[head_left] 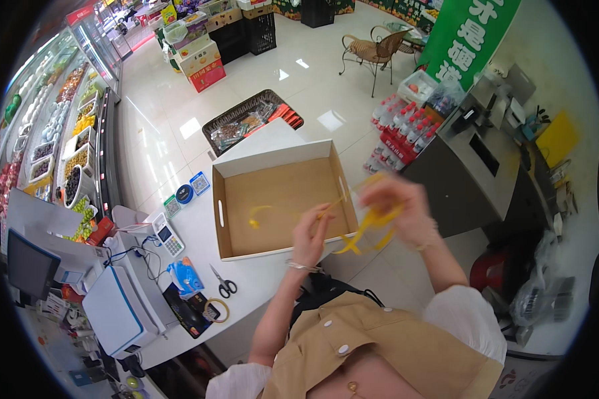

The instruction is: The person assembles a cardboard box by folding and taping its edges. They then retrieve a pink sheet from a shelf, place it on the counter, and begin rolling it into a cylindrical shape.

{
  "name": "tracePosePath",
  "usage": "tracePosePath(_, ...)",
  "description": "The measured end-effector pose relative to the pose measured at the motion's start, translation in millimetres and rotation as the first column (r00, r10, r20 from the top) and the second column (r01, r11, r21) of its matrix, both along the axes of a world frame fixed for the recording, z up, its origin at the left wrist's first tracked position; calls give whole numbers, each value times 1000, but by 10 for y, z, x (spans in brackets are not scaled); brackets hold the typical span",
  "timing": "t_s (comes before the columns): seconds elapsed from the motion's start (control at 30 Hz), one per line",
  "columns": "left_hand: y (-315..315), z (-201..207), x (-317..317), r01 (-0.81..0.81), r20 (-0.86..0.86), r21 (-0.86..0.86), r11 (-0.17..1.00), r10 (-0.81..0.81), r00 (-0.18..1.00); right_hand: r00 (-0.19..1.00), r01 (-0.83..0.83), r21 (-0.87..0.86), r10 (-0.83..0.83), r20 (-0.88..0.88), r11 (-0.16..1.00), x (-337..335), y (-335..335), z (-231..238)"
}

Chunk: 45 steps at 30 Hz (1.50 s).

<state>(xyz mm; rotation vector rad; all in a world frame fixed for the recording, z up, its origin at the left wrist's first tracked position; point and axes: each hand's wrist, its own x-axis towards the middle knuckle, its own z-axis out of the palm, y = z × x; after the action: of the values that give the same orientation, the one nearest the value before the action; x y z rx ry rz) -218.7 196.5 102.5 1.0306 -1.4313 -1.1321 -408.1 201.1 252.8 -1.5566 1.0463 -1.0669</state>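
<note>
My left hand [309, 234] is closed in a pinch on a strand of yellow ribbon, over the near right part of a shallow cardboard box. The strand runs up toward my right hand [406, 211], which is smeared by motion beyond the box's right side. Loops of the yellow ribbon [366, 234] hang in and below the right hand's fingers. The open box [222, 229] is white outside and brown inside, with a slot handle in its short sides. Inside it lies a small curled piece of yellow ribbon [254, 223].
The box stands on a white counter [259, 279]. Scissors [224, 282], a tape roll [217, 310], a blue packet [186, 276], a card terminal [168, 235] and a printer [116, 312] are to its left. Beyond is a dark basket [209, 126]. Bottled drinks [406, 126] stand at right.
</note>
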Motion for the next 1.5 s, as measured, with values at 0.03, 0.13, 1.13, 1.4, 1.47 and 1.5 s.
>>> tracePosePath(0.03, 41, 44, -318, 113, -342, 232, 966, -27, 939, 969, 216, -81, -203, 145, 973, -258, 61, 71)
tracePosePath(0.13, 254, 406, -1048, 555, -861, 338, 760, 11, 509, 898, 354, -314, -414, -149, 881, -801, 310, -196)
tracePosePath(1.13, -1382, -1310, -5481, 175, 176, 152, 973, -201, 963, 418, 540, 420, -665, 618, 730, -8732, -1633, -1440)
tracePosePath(1.4, 1407, -2565, -2342, -498, 234, 857, 129, 764, 601, 449, 744, 300, -114, -886, 597, -8266, -1907, -2274)
tracePosePath(1.47, 2463, -2905, -1808, -623, 411, 770, -134, 852, 325, 368, 642, 72, -225, -902, 763, -8100, -2295, -2201)
tracePosePath(1.5, 3143, -3108, -1493, -662, 490, 694, -283, 859, 146, 404, 544, 11, -250, -880, 839, -7934, -2491, -2245)
